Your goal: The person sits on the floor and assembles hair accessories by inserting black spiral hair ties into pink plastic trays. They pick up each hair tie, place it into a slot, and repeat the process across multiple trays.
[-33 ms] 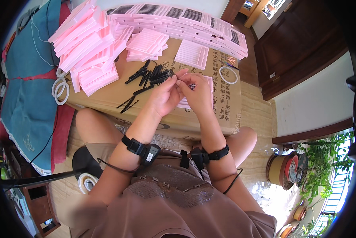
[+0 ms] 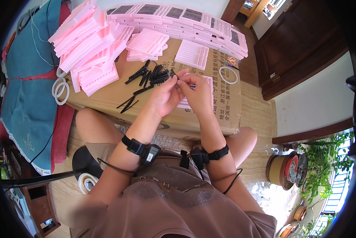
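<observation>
My left hand (image 2: pixel 165 96) and my right hand (image 2: pixel 196 93) meet above a brown cardboard box (image 2: pixel 146 101), fingertips pinched together. A bit of something thin and dark shows at the left fingertips, too small to make out. Just left of my hands lies a loose pile of black fringed strips (image 2: pixel 146 75), with a few more strips (image 2: pixel 128 105) nearer the box's front edge. Beneath my right hand a pink grooved tray (image 2: pixel 210 81) is partly hidden. Another pink tray (image 2: pixel 191 54) with bare grooves lies beyond my hands.
Pink trays (image 2: pixel 84 39) are heaped high at the left; a smaller stack (image 2: pixel 147 43) sits beside them. Along the back stand stacked trays (image 2: pixel 178 23) filled with dark strips. Orange-handled scissors (image 2: pixel 230 62) and a white ring (image 2: pixel 229 75) lie at the right. White rings (image 2: pixel 61 91) hang at the left edge.
</observation>
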The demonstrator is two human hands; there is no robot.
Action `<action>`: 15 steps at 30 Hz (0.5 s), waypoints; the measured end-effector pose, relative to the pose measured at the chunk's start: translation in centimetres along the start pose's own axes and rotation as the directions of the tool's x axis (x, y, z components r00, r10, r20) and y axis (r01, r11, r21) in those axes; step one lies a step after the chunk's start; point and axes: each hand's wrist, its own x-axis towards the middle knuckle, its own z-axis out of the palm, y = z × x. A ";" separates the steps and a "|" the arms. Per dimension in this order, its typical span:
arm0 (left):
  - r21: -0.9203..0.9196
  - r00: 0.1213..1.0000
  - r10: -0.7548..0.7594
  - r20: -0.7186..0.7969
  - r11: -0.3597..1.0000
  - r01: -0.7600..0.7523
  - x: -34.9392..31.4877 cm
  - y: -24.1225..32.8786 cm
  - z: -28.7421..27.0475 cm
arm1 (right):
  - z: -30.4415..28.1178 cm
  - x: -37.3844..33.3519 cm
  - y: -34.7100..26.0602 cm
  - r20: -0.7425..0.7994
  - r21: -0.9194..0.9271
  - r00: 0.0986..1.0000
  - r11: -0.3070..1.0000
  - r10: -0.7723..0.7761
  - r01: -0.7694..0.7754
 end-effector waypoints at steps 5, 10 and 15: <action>-0.001 0.993 0.030 -0.114 1.000 -0.031 0.1 0.0 -0.4 | -0.1 0.3 1.1 -0.011 0.155 0.990 0.978 0.141 -0.137; 0.074 0.989 0.011 -0.149 0.997 0.000 0.2 0.2 -1.1 | -0.2 0.2 2.0 0.003 0.073 0.976 0.973 0.218 -0.218; 0.336 0.953 0.089 -0.288 0.942 0.013 0.1 -0.6 -0.2 | 0.5 -0.3 2.0 -0.035 0.048 0.987 0.987 0.155 -0.153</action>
